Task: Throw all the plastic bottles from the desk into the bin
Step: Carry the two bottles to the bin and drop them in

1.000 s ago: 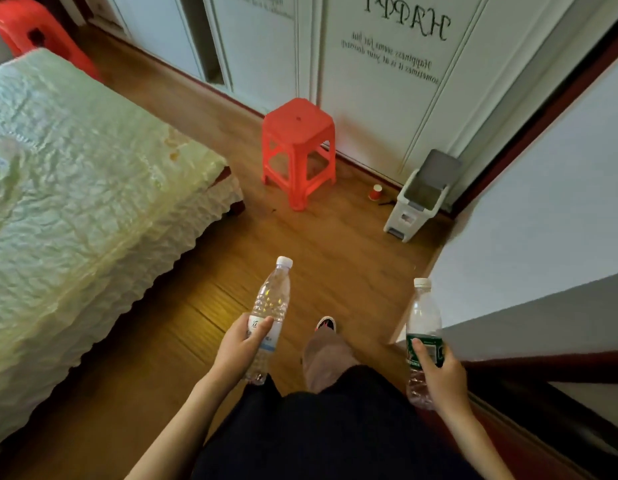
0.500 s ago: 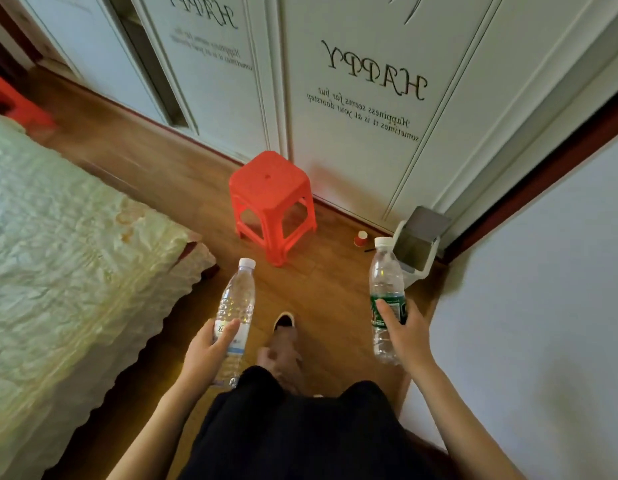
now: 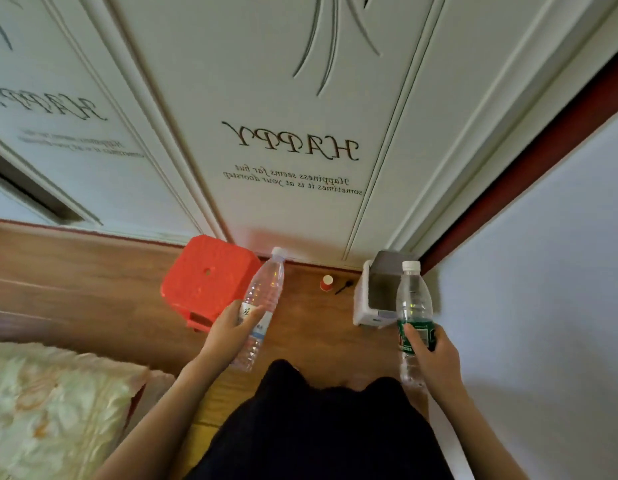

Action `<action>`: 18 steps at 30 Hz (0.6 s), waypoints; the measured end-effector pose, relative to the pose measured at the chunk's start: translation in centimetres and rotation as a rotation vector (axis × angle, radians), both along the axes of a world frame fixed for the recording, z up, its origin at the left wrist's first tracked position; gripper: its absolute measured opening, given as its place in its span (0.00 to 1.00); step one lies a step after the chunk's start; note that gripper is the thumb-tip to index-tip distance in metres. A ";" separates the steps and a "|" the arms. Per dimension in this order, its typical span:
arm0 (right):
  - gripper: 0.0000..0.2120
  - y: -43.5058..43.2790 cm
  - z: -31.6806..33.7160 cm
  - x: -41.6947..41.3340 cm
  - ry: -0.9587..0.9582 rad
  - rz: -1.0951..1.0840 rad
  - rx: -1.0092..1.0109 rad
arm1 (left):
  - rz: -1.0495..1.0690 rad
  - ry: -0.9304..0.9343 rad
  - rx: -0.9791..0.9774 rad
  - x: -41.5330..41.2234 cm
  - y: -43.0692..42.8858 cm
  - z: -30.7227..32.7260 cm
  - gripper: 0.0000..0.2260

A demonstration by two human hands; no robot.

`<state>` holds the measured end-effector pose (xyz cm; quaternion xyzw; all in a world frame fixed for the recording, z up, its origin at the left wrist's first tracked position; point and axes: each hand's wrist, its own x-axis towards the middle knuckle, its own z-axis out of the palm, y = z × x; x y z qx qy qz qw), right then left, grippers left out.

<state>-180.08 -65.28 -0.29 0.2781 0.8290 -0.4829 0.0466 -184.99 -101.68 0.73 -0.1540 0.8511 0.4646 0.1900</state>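
I hold two plastic bottles up over the floor. My left hand fingers wrap the blue-label bottle. My right hand fingers grip the green-label bottle, right in front of the open bin. A red stool stands near.

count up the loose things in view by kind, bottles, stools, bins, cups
plastic bottles: 2, the white-label bottle and the green-label bottle
red stool: 1
white bin: 1
red paper cup: 1
total: 5
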 end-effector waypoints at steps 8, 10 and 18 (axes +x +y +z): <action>0.14 5.3 -1.2 -2.8 -0.085 -0.262 0.060 | -0.256 -0.031 0.009 -12.4 9.3 -0.8 0.14; 0.15 6.9 -1.7 -4.0 -0.100 -0.304 0.047 | -0.300 -0.052 0.006 -14.1 12.3 -1.6 0.13; 0.17 13.3 -2.8 -11.3 -0.111 -0.377 -0.065 | -0.385 -0.213 0.079 -19.1 23.3 -2.6 0.08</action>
